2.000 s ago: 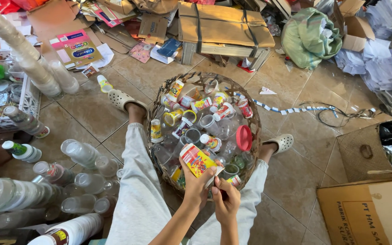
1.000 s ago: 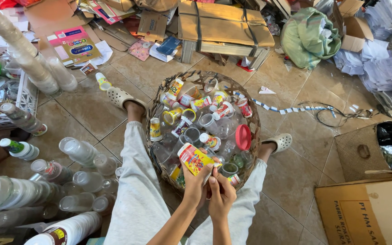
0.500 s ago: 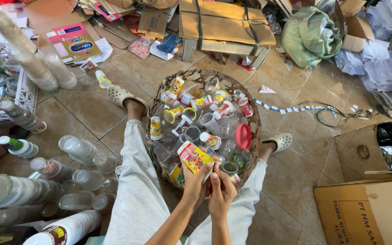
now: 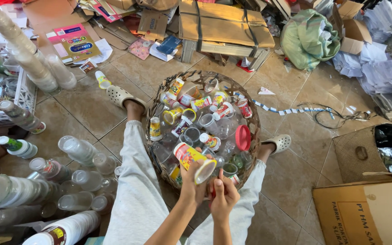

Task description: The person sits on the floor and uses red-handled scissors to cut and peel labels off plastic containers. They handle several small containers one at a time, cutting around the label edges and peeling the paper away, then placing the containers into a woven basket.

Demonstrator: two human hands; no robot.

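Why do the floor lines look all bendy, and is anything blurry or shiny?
Head view: the wide lens bends the floor tiles near the edges; soft, even daylight, faint shadows only; the basket and the cup in the left hand look sharp; the clear cups show small glints.

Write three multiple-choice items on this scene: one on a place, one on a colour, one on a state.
1. Where does the wicker basket stand?
A. between the person's legs
B. on a shelf
C. inside a box

2. What colour is the round lid in the basket?
A. blue
B. red
C. black

3. How is the cup in the left hand held?
A. upright
B. crushed flat
C. tipped on its side

Answers: 1 A, a foot shows at either side; 2 B, plainly red; 3 C, its rim faces sideways.
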